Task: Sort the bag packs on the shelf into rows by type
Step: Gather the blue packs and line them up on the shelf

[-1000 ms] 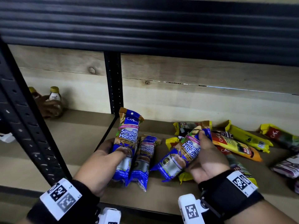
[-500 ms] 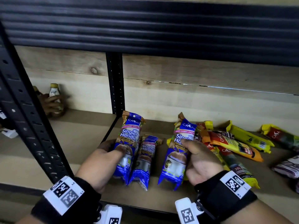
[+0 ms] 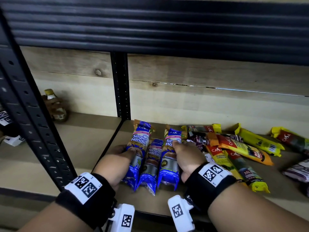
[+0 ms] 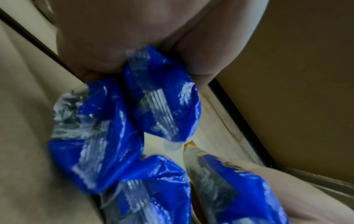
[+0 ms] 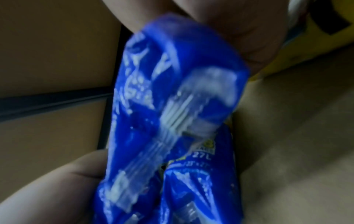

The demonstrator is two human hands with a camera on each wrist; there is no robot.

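Note:
Three blue Singlet Handle garbage-bag packs lie side by side on the wooden shelf (image 3: 167,201). My left hand (image 3: 124,152) grips the left blue pack (image 3: 139,141), whose crimped end (image 4: 161,97) shows in the left wrist view. The middle blue pack (image 3: 153,156) lies untouched between the other two. My right hand (image 3: 179,152) grips the right blue pack (image 3: 170,158), seen close up as a blurred blue pack (image 5: 172,98) in the right wrist view. To the right, yellow and orange packs (image 3: 240,146) lie jumbled.
A black upright post (image 3: 121,86) stands behind the packs and another black post (image 3: 31,114) at the left. Another person's hand holds a bottle (image 3: 55,106) on the neighbouring shelf. More packs (image 3: 296,168) lie at the far right.
My right hand has carried its blue pack leftward and turned it upright, setting it beside the middle pack. My left hand has kept hold of the left pack.

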